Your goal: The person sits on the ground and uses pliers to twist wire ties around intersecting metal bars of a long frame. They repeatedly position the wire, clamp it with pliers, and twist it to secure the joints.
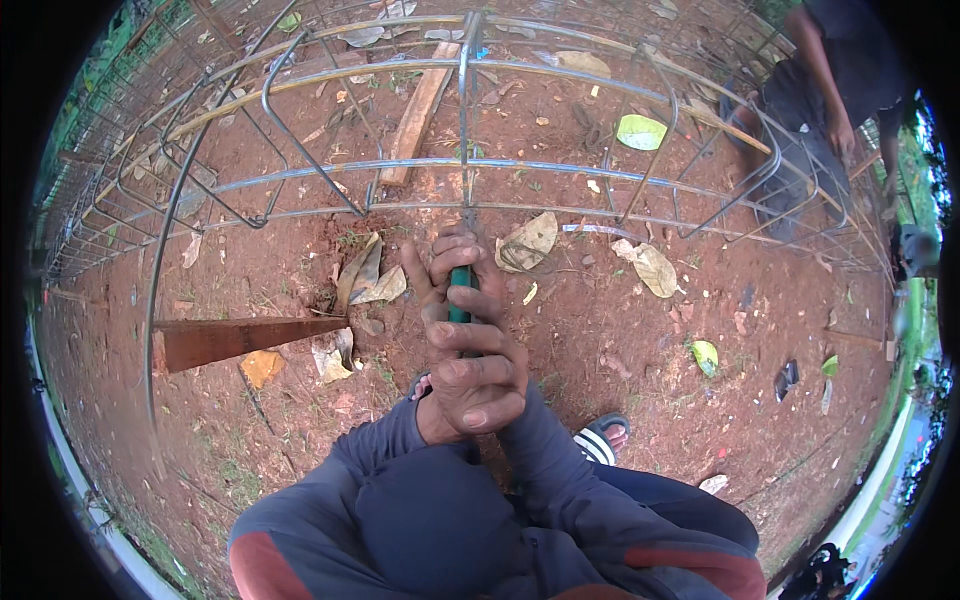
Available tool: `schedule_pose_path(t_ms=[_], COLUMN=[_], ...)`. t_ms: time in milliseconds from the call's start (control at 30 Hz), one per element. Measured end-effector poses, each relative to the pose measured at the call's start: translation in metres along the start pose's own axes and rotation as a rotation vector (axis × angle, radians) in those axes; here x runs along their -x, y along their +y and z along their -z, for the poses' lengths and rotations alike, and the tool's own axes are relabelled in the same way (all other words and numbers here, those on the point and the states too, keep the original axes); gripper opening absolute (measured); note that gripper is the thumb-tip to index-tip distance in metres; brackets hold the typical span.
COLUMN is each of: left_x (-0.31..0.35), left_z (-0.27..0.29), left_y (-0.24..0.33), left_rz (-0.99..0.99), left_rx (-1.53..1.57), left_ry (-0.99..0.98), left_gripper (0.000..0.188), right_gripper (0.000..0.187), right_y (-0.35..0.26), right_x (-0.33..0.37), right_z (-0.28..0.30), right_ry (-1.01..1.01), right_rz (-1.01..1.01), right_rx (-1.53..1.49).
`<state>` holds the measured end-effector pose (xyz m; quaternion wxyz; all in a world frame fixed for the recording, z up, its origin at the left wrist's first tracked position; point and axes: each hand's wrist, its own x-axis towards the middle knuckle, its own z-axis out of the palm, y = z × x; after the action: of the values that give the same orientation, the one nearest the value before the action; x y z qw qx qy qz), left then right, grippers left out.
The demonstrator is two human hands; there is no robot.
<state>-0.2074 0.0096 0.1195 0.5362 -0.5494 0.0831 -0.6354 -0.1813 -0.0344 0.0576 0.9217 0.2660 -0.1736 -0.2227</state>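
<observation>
Both hands close together round a green-handled tool (459,312), whose kind I cannot tell. My right hand (490,365) comes from the right, its fingers wrapped over the handle. Close against it, my left hand (438,410) is partly covered; a finger sticks out to the left, and the two hands' fingers overlap. The tool's dark far end meets the lower bars of a rebar cage (465,120), close to an upright bar. Fingers hide most of the tool.
A wooden plank (415,125) lies under the cage, and a wooden stake (250,342) is at left. A long bent bar (172,230) curves down on the left. Dry leaves (655,270) dot the reddish soil. Another person (815,110) is at the cage's far right. My sandalled foot (603,438) shows below.
</observation>
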Motion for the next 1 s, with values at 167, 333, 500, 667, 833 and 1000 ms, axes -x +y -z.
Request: schedule_pose_path(t_ms=[167, 333, 500, 667, 833, 1000], left_x=[0.011, 0.013, 0.032, 0.072, 0.132, 0.147], left_z=[-0.047, -0.068, -0.08, -0.069, -0.027, -0.015], left_y=[-0.007, -0.004, 0.007, 0.03, 0.087, 0.109], left_rz=[-0.208, -0.301, -0.116, 0.098, 0.284, -0.033], left_rx=[-0.064, 0.058, -0.557, -1.732, -2.957, -3.246], left_ry=[0.349, 0.495, 0.966, 1.645, 1.552, 0.985], left_gripper=[0.052, 0.031, 0.016, 0.015, 0.028, 0.042], right_gripper=[0.025, 0.025, 0.035, 0.058, 0.055, 0.04], right_y=[0.013, 0.02, -0.025, -0.08, -0.035, -0.027], right_x=[-0.007, -0.012, 0.038, 0.071, 0.038, 0.004], right_z=[0.001, 0.007, 0.038, 0.02, 0.029, 0.068], right_ry=[-0.072, -0.109, 0.26, 0.564, 0.829, 1.269], right_rz=[0.042, 0.082, -0.04, -0.25, 0.014, 0.336], right_rx=[-0.088, -0.12, 0.65, 1.069, 1.888, 2.029])
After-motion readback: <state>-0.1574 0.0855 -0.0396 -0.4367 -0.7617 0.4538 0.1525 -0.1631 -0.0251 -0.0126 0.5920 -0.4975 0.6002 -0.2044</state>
